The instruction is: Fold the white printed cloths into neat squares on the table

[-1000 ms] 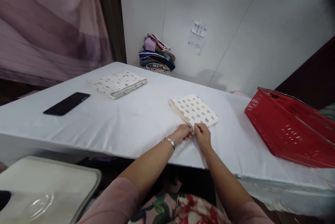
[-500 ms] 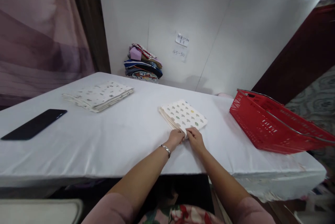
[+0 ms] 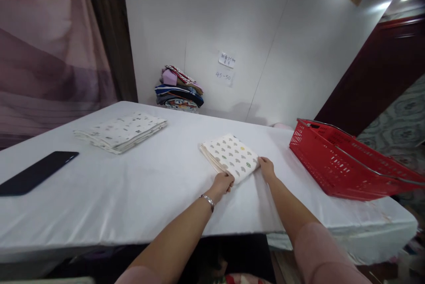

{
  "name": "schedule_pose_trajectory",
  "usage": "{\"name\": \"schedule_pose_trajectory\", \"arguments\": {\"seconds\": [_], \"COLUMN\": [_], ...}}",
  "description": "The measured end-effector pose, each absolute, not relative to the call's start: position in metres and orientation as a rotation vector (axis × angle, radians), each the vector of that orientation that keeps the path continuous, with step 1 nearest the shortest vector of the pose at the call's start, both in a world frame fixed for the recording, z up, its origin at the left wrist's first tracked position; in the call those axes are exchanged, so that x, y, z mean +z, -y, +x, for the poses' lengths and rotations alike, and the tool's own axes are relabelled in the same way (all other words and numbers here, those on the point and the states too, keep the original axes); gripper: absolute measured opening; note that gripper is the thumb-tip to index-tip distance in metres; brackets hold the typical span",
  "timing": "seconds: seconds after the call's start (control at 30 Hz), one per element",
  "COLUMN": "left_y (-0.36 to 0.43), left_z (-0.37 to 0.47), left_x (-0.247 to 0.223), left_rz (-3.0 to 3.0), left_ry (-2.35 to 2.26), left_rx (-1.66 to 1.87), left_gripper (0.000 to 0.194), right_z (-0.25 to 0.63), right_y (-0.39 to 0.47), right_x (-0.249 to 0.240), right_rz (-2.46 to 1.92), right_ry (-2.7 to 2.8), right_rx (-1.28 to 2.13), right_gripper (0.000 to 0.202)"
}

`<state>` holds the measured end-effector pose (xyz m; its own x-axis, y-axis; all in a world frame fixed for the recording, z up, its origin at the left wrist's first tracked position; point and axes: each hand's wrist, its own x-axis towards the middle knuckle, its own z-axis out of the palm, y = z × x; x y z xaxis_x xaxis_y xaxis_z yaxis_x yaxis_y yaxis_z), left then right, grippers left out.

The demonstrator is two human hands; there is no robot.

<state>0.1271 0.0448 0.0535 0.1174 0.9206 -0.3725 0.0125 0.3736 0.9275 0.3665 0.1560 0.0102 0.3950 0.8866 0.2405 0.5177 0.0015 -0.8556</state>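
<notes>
On the white worktop (image 3: 149, 178), the folded patterned cloth (image 3: 232, 155) lies between a second folded cloth (image 3: 121, 131) and the red basket (image 3: 348, 164). Left hand (image 3: 223, 183) pinches its near corner; right hand (image 3: 266, 169) pinches its right corner. Hands apart from each other.

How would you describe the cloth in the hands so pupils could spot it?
On the white-covered table, look between the black phone and the red basket. The folded cream cloth lies nearer the basket, with the left hand and right hand on its near edge. Its rows of grey shapes set it apart from the other cloth, whose prints are scattered.
</notes>
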Motion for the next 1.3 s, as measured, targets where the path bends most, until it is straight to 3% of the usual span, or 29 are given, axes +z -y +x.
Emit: {"name": "schedule_pose_trajectory", "arguments": {"seconds": [0.43, 1.03, 1.3], "left_y": [-0.044, -0.033, -0.038], "left_z": [0.130, 0.127, 0.127], "left_x": [0.045, 0.039, 0.044], "left_rz": [1.015, 1.044, 0.841], "left_ry": [-1.328, -1.325, -1.262], "left_rx": [0.816, 0.805, 0.921], "left_gripper": [0.008, 0.006, 0.014], "right_z": [0.355, 0.362, 0.363], "right_y": [-0.178, -0.167, -0.161], "right_x": [0.003, 0.003, 0.005], "right_rz": [-1.824, -1.809, -1.789], "right_ry": [1.106, 1.294, 1.404], "right_rx": [0.343, 0.385, 0.409], "right_gripper": [0.029, 0.043, 0.046]}}
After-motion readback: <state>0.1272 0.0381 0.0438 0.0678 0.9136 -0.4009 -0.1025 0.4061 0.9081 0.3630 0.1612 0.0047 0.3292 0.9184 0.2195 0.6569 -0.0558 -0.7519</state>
